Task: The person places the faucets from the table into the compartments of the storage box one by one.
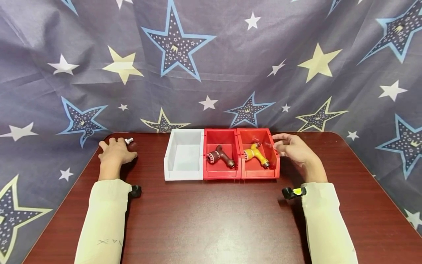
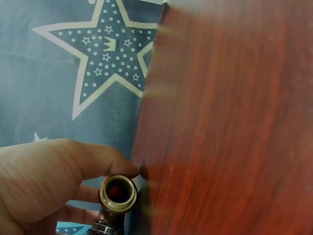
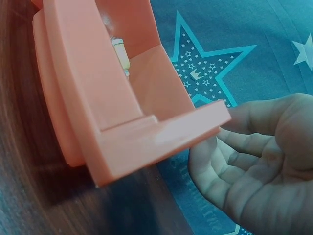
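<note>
At the far left of the table, my left hand (image 1: 115, 151) reaches down over a tap with bent, spread fingers. Its silver end (image 1: 129, 140) shows beside the index finger. In the left wrist view the brass-rimmed mouth of this tap (image 2: 117, 208) lies by my thumb; the other fingers pass behind it, so whether they grip it is unclear. My right hand (image 1: 298, 151) touches the outer right wall of the right red bin (image 1: 260, 173) with loosely bent fingers. That bin holds a yellow tap (image 1: 255, 153). A dark red tap (image 1: 220, 156) lies in the middle red bin (image 1: 222, 174).
A white bin (image 1: 184, 156) with nothing in it stands left of the red ones, all in one row side by side. A star-patterned curtain (image 1: 204, 91) hangs behind the brown table (image 1: 211, 220) and along its sides.
</note>
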Motion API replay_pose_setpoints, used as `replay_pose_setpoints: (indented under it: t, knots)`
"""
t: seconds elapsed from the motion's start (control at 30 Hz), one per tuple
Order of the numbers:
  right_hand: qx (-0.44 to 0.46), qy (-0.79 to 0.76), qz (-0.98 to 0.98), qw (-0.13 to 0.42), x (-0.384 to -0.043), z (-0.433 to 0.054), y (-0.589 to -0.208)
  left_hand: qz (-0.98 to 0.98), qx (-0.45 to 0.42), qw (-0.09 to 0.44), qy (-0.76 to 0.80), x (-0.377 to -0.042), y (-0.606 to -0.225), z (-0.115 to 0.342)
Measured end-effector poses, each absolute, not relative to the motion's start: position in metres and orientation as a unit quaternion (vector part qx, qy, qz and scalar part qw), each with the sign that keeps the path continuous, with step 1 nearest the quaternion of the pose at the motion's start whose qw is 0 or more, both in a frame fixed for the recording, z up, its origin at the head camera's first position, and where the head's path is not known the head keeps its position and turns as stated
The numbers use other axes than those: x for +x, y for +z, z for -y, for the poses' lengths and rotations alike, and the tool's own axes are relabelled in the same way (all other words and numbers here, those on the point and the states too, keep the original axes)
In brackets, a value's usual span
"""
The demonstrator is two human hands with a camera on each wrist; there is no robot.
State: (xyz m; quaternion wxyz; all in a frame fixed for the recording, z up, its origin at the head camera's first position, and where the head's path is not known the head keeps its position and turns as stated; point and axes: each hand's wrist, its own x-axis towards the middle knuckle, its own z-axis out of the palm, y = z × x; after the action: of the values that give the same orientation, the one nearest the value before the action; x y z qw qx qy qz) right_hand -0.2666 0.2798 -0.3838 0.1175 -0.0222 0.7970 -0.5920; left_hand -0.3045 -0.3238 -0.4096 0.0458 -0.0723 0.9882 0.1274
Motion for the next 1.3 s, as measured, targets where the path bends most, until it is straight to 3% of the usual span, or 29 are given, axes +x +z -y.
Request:
replay_pose_setpoints:
  t: [0.9, 1.3]
  knots:
    - [-0.03, -0.601, -0.791, 0.11, -0.2684, -0.2801, -0.3873, -0.985, -0.086, 0.094, 0.121, -0.3016, -0.4042, 0.324]
    - [-0.032, -0.6, -0.792, 0.111, -0.2681, -0.2818, -0.388, -0.981, -0.09, 0.091, 0.143, -0.301, -0.401, 0.3225]
